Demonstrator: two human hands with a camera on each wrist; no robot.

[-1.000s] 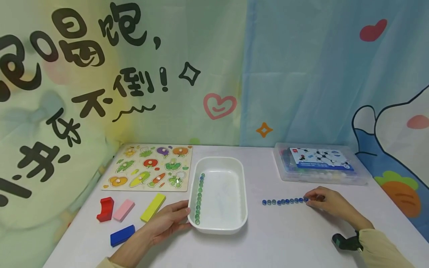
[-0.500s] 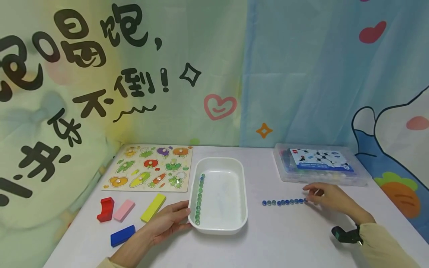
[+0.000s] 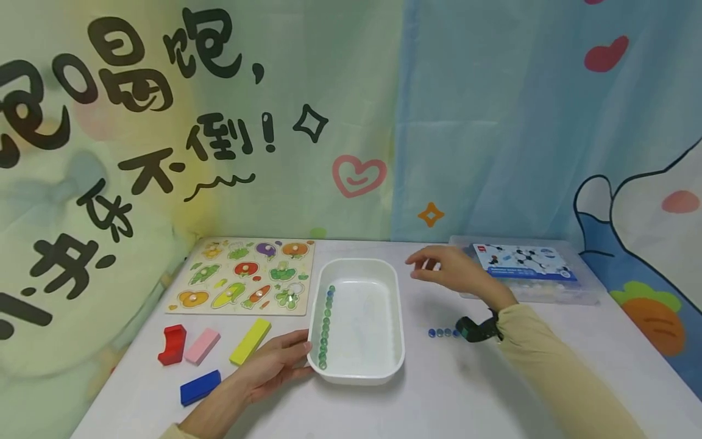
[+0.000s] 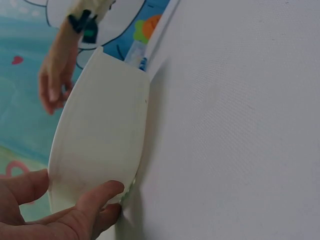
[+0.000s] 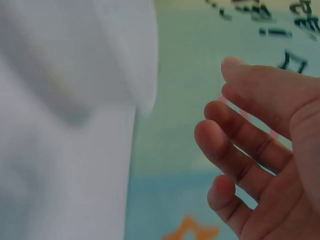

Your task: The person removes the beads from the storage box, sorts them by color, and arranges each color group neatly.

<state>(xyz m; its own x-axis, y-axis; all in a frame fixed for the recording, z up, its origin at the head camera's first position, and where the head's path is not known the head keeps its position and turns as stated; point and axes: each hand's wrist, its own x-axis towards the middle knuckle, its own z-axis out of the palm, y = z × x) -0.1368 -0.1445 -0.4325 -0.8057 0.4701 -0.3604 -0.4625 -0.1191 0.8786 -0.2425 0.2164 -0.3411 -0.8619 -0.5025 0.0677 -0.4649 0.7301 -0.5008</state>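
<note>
My left hand (image 3: pixel 280 363) holds the white tray (image 3: pixel 364 375) at its left side. In the left wrist view the thumb is at the rim, with the other fingers against the outer wall (image 4: pixel 102 115). Along the tray's left inside runs a line of small round glass beads (image 3: pixel 325 326), mostly green with blue at the far end. My right hand (image 3: pixel 452 268) hovers right of the tray's far corner, fingers loosely bent and nothing visible between them in the right wrist view. Below its wrist lies a row of blue glass beads (image 3: pixel 440 333), partly hidden by the wrist camera.
A vegetable puzzle board (image 3: pixel 222 268) lies at the back left. Before it are red (image 3: pixel 173 344), pink (image 3: pixel 202 346), yellow (image 3: pixel 250 341) and blue (image 3: pixel 200 388) blocks. A clear plastic case (image 3: pixel 587 286) sits at the back right, behind my right forearm. A printed curtain hangs behind the table.
My right hand has left the right end of the blue bead row and moved up and left, towards the tray. The left hand and the tray have stayed in place.
</note>
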